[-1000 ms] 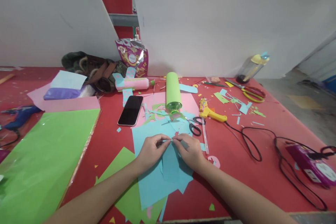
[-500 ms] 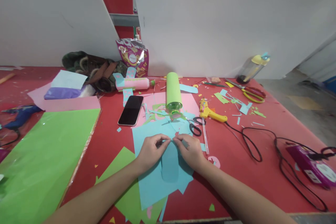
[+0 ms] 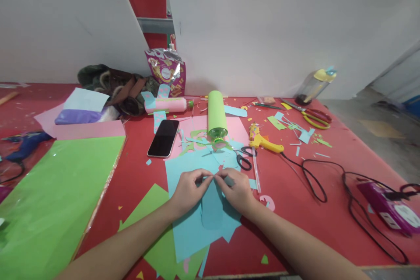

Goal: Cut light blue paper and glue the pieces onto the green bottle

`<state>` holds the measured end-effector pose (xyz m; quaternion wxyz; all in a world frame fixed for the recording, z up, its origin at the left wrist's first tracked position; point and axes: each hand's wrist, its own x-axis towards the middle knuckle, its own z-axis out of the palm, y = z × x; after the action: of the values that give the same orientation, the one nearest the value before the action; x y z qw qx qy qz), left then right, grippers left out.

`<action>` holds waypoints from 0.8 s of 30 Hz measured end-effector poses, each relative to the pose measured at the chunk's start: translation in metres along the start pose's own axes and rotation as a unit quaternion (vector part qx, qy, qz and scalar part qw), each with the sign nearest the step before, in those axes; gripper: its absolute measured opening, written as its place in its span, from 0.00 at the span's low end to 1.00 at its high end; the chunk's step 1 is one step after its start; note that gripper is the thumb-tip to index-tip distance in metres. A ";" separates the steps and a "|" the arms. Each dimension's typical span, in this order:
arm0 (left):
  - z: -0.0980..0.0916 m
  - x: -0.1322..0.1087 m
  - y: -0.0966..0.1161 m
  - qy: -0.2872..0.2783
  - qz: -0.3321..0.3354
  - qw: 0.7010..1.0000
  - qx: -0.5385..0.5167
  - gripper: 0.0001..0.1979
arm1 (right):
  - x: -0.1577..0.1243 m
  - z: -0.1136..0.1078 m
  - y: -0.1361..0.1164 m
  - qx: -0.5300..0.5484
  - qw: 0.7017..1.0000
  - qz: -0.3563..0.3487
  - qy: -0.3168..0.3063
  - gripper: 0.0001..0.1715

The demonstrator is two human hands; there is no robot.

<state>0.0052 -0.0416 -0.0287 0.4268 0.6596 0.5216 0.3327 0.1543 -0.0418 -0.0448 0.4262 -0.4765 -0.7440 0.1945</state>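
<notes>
My left hand (image 3: 188,190) and my right hand (image 3: 236,189) meet fingertip to fingertip over a stack of light blue paper sheets (image 3: 193,227). Both pinch the top edge of a narrow blue paper piece (image 3: 211,205) that hangs down between them with a rounded lower end. Black-handled scissors (image 3: 243,157) lie just beyond my right hand. A green bottle wrapped in green paper (image 3: 216,113) lies on a pink sheet (image 3: 234,127) behind the blue stack.
A black phone (image 3: 163,138) lies left of the bottle. A yellow glue gun (image 3: 260,140) with a black cord (image 3: 315,183) runs right to a purple power strip (image 3: 390,210). A large green sheet (image 3: 49,201) covers the left. Yellow scissors (image 3: 313,116) and a water bottle (image 3: 315,85) sit far right.
The blue piece between my fingers has been curled so its lower end looks rounded. My hands have stayed in nearly the same place.
</notes>
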 end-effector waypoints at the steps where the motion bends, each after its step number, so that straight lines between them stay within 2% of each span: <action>1: 0.000 0.000 0.000 0.000 0.002 1.000 0.002 0.11 | 0.000 0.000 0.000 0.000 1.000 -0.003 0.001 0.08; 11: 0.000 -0.001 -0.001 0.003 -0.005 1.000 -0.002 0.11 | 0.000 -0.002 0.000 0.000 1.000 0.002 0.001 0.09; 24: -0.004 0.009 -0.007 0.055 -0.077 0.991 -0.093 0.14 | 0.005 -0.008 0.003 0.013 0.995 0.094 0.001 0.11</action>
<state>0.0008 -0.0315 -0.0339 0.4810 0.5555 0.5606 0.3818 0.1614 -0.0364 -0.0405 0.4126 -0.5392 -0.6930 0.2427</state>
